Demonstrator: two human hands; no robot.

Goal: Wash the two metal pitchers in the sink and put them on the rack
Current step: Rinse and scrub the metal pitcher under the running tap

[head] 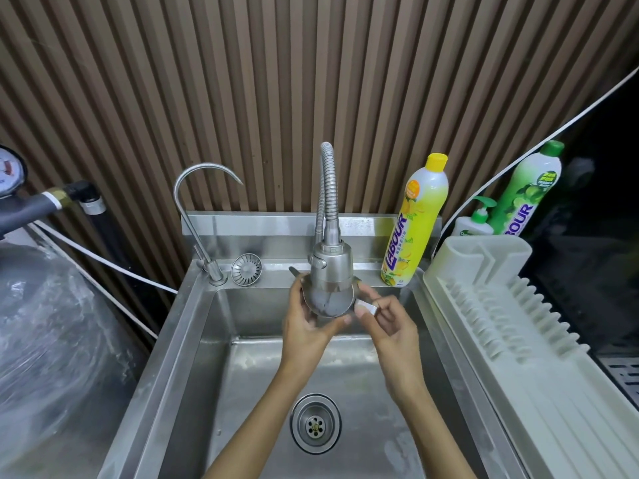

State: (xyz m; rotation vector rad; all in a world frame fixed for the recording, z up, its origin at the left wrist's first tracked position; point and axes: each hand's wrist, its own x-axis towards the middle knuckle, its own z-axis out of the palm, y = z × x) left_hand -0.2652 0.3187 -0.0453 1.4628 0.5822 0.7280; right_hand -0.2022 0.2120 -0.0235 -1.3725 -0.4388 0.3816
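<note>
Head camera looks down into the sink, and we're early in this one: the rack on the right stands bare, so neither pitcher looks finished yet. One pitcher is up under the spray head of the tap, its mouth tipped toward us. Left hand cups its body from below and is closed around it; right hand pinches the handle beside it. It's small, shiny steel, inside dull and wet-looking. The second pitcher isn't in sight. Rinsing, I'd say, with racking and the other pitcher to come.
</note>
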